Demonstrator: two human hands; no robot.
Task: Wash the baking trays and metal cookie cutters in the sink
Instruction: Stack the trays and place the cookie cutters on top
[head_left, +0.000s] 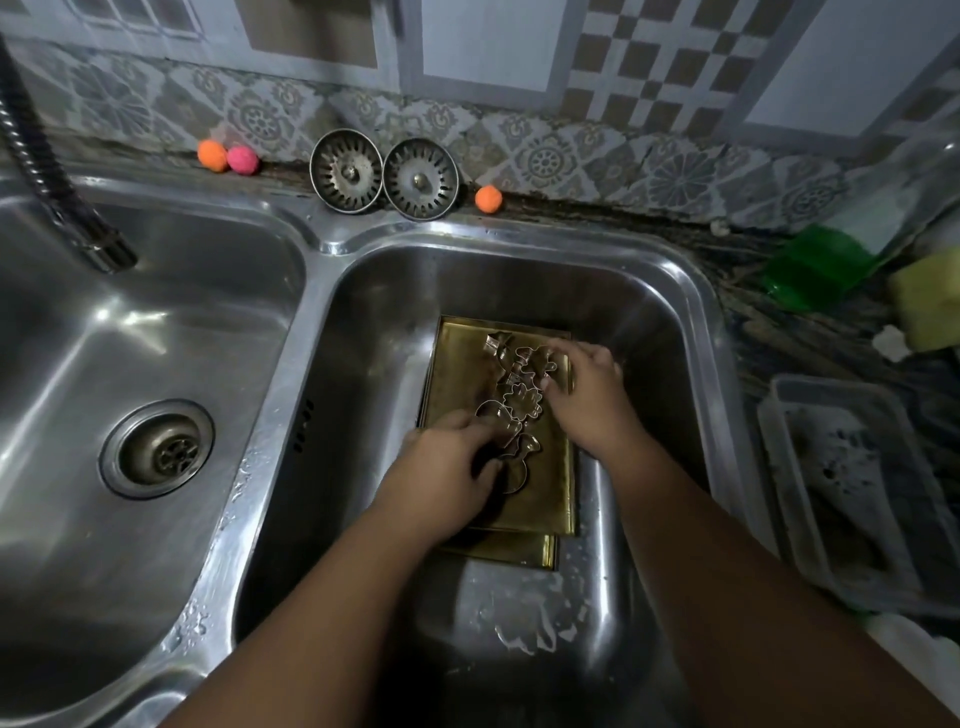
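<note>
Baking trays, head view: two gold-coloured trays lie stacked flat on the bottom of the right basin of the sink, at frame centre. The lower one shows past the near edge of the upper one. The cookie cutters lie in a loose cluster on the upper tray.

The left hand is at the near end of the cluster, its fingers and thumb curled around a cutter. The right hand is at the far end, fingers bent, tips on the cutters; whether it pinches one cannot be told.

Two strainers lean against the tiled wall behind the sink. Beside them are two orange balls and a pink ball. A tap hose hangs over the left basin at upper left. At the right edge, on the tabletop, are a yellow sponge and a plastic container.
</note>
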